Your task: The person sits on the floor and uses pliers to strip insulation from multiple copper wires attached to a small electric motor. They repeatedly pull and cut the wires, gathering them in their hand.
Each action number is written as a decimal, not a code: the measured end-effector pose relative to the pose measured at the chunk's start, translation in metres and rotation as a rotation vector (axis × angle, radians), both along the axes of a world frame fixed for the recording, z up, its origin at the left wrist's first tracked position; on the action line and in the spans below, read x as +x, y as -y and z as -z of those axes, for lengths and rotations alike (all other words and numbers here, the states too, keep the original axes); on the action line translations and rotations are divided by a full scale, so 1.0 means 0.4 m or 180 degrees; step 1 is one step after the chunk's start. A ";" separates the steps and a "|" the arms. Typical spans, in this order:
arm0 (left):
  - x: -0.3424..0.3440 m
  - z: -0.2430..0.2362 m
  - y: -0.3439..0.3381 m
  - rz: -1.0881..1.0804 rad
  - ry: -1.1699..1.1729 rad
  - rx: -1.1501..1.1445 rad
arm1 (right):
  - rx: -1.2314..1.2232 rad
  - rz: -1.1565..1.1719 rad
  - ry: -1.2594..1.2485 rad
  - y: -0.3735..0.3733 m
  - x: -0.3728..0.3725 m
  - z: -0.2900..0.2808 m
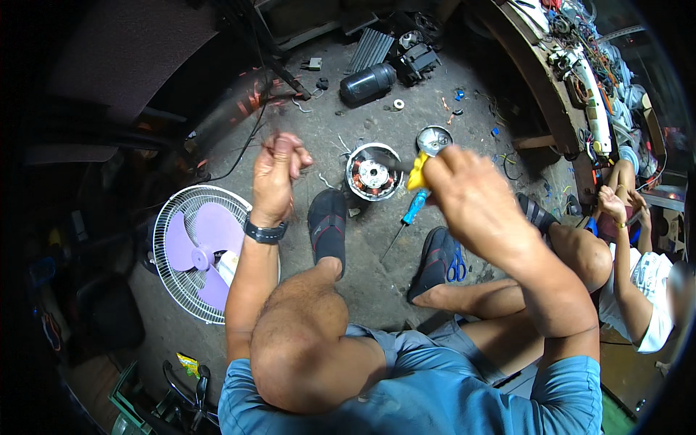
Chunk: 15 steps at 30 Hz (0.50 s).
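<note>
My right hand (467, 192) is closed round a yellow-handled tool (416, 172); its dark end points left over the motor and is too blurred to name. The open round electric motor (373, 174), with a silver rim and copper windings inside, sits on the floor between my feet. To its left my left hand (279, 170) is raised with curled fingers; whatever they pinch, if anything, is smeared by motion. A blue-handled screwdriver (413, 209) lies below my right hand. Just behind that hand is a round metal motor cover (434, 138).
A fan with lilac blades (201, 258) lies to the left. Blue-handled scissors (457, 262) rest by my right shoe. A black cylinder (368, 84) and metal parts lie ahead. Another person (641, 290) sits at the right, beside a cluttered wooden bench (540, 80).
</note>
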<state>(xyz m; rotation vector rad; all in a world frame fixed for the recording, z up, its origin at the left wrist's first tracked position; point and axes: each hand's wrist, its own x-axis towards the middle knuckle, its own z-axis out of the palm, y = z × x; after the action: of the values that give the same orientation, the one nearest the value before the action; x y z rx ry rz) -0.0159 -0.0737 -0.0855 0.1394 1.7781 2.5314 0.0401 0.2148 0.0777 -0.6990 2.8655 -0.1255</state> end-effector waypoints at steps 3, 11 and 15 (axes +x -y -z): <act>0.009 0.017 0.013 0.0087 0.0493 0.0260 | 0.0566 -0.0034 0.0517 -0.006 0.045 0.197; 0.088 0.112 -0.017 0.0324 0.1051 0.0002 | 0.0829 -0.0138 0.0436 0.038 0.036 0.298; 0.082 0.129 -0.033 0.0312 0.0992 -0.0280 | 0.0589 -0.0048 0.0482 0.034 0.037 0.306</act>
<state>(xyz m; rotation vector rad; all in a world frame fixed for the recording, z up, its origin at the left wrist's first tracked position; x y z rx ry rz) 0.0170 -0.0604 -0.1369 -0.1588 1.7092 2.2553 0.0548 0.2010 -0.0446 -0.6451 2.6835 0.0847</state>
